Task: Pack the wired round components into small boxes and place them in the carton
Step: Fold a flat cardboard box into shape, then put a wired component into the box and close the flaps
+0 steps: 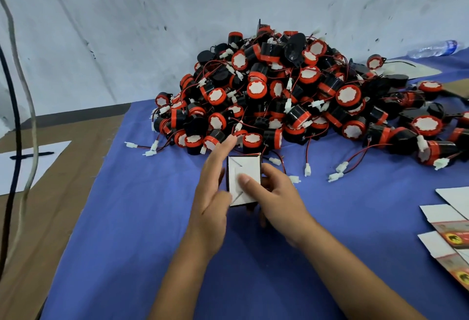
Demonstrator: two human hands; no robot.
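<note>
— What does the person wear on the arms?

— Nothing that shows. Both forearms are bare up to the bottom edge of the view, with no sleeve or cuff.

— And the hands?

— The bare left hand and the bare right hand carry no gloves, and the fingernails that show are short and unpainted.

flat box blanks: cut off right | bottle: blurred
</note>
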